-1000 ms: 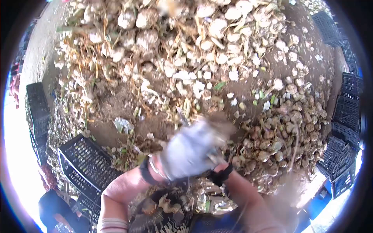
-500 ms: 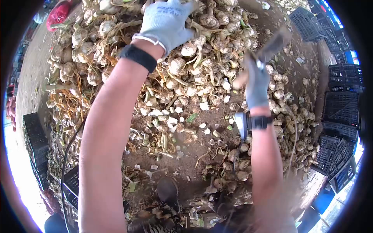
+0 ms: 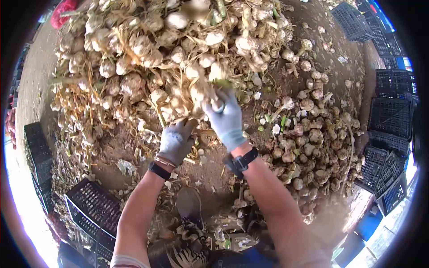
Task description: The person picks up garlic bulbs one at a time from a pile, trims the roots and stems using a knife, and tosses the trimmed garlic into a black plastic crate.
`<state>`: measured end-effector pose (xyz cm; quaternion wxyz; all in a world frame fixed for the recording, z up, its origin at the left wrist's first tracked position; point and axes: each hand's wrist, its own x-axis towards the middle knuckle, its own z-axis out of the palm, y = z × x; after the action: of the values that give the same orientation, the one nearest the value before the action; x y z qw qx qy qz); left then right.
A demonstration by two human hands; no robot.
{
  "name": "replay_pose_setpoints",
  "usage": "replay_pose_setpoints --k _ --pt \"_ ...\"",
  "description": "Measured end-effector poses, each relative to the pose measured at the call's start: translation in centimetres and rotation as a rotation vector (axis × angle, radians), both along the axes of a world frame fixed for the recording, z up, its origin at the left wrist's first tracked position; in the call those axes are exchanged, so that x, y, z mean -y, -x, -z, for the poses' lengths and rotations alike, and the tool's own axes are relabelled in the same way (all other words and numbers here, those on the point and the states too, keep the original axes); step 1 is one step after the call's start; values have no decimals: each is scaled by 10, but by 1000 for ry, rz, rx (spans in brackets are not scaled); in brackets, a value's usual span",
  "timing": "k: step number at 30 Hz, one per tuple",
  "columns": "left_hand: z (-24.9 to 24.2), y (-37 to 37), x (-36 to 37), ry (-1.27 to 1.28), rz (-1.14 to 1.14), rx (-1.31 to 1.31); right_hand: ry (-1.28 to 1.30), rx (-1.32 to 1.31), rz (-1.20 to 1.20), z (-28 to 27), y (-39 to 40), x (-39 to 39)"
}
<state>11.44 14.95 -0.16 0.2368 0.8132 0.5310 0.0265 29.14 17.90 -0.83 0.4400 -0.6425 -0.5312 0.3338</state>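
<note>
Both my hands wear pale knitted gloves and work at the near edge of a large heap of garlic [image 3: 134, 49] with long dry stalks. My left hand [image 3: 176, 139] is low in front of the heap, fingers curled against garlic stalks, partly hidden. Just to its right and higher, my right hand [image 3: 227, 117] is closed, pressed against blurred garlic bulbs [image 3: 199, 94]. A small round grey end [image 3: 217, 106] shows in its grip, seemingly the handle of a cutting tool; any blade is hidden or blurred.
A pile of trimmed garlic bulbs [image 3: 313, 147] lies on the ground to the right. Black plastic crates [image 3: 391, 116] are stacked along the right edge; another black crate [image 3: 91, 205] stands at lower left. A red mesh sack [image 3: 65, 13] lies at top left. My shoe [image 3: 188, 203] is below.
My left hand has come back from atop the heap to its near edge. My right hand has swung left from the trimmed pile into the garlic; the blade seen earlier no longer shows.
</note>
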Motion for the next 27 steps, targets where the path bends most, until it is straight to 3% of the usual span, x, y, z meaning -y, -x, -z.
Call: replay_pose_setpoints --k 2,4,5,6,8,9,10,12,14,15,16,17,18,20,22,24,26,27 --pt "7 17 27 254 -142 -103 43 97 -66 23 8 36" --pt "28 40 56 262 -315 7 139 25 -84 22 6 68" --pt "22 41 55 542 -492 -20 171 4 -98 25 2 81" --pt "23 44 66 547 -496 -20 206 -17 -112 20 1 92" --pt "30 52 88 537 -846 492 262 -12 -106 4 3 113" --pt "32 53 89 533 -755 375 255 -74 -118 -3 7 122" --pt "70 62 101 544 -519 315 251 -135 -125 -8 11 133" --pt "43 36 106 769 -737 679 213 -177 -158 -6 28 145" --pt "-7 20 104 764 -663 732 128 -146 -128 0 40 151" --pt "-21 19 107 639 -530 682 354 -584 -47 -6 40 150" --pt "-32 21 111 519 -396 627 578 -642 62 -12 35 148" --pt "-40 27 113 344 -253 341 562 -780 93 -17 31 148" --pt "-60 24 111 192 -231 243 542 -914 123 -21 30 148" --pt "-57 30 116 181 -264 361 486 -969 164 -30 36 153" --pt "-12 30 131 508 -400 881 633 -1018 160 -34 44 157" --pt "-12 33 127 769 -554 1126 576 -933 63 -35 43 159" --pt "-19 38 128 807 -558 1270 559 -555 -152 -40 29 158" --pt "-14 44 130 809 -564 1266 463 -221 -209 -40 25 158"
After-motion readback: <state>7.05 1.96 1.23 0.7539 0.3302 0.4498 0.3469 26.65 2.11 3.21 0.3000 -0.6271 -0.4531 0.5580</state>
